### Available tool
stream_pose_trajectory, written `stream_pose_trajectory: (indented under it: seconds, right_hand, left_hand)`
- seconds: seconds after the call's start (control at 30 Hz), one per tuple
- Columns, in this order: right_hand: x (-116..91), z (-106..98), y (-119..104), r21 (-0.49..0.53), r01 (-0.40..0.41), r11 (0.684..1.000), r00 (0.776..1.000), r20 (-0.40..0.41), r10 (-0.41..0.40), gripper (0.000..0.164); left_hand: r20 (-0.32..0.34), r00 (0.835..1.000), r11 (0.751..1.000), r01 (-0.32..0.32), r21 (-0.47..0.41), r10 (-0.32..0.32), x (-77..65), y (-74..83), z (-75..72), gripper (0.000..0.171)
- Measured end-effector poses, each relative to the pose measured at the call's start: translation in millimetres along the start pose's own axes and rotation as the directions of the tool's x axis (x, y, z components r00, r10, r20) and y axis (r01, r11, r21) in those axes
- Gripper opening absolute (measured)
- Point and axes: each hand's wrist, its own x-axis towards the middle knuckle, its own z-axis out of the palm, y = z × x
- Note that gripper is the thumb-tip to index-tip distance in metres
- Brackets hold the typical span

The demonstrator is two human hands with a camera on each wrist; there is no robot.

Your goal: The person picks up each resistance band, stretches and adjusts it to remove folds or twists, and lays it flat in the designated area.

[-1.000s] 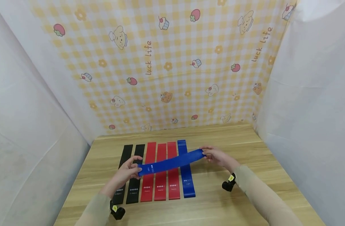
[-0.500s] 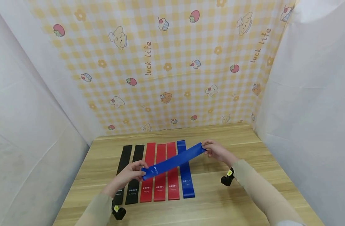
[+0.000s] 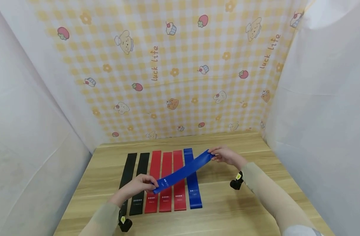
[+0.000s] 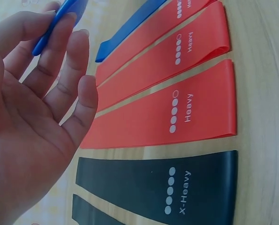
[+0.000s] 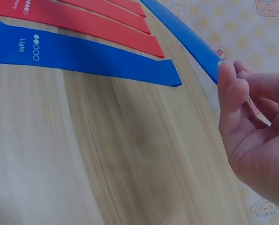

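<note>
A blue resistance band [image 3: 184,172] marked Light is held in the air, slanting up to the right across the row of bands. My left hand [image 3: 139,186] pinches its lower end between thumb and fingers, and in the left wrist view the other fingers are loosely bent. At the upper end my right hand [image 3: 225,155] pinches the band with thumb and fingertips. Beneath it, a second blue band [image 3: 194,190] lies flat on the table. Left of that lie three red bands [image 3: 165,200] marked Heavy and two black bands [image 4: 195,187], one reading X-Heavy.
The bands lie side by side on a wooden table [image 3: 221,209]. A yellow checked cloth [image 3: 180,88] hangs behind it, with white cloth walls [image 3: 315,114] on both sides. A small black camera [image 3: 236,183] is strapped to the right wrist.
My left hand has moved right and nearer to me with its end of the blue band. The right end rose slightly, so the band slants more steeply.
</note>
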Motion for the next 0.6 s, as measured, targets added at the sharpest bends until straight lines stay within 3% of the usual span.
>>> stream_pose_trajectory:
  seconds: [0.27, 0.6]
  right_hand:
    - [7.7, 0.9, -1.2, -0.015, 0.017, 1.0, 1.0, 0.012, -0.016, 0.031]
    - [17.7, 4.7, -3.8, -0.011, 0.103, 0.995, 0.995, 0.012, -0.103, 0.033]
  left_hand:
    - [0.016, 0.999, 0.999, 0.032, 0.006, -0.032, 5.3, -5.5, 14.0, 0.015]
    - [0.051, 0.996, 0.997, 0.076, -0.028, -0.075, 10.8, -14.2, 40.3, 0.017]
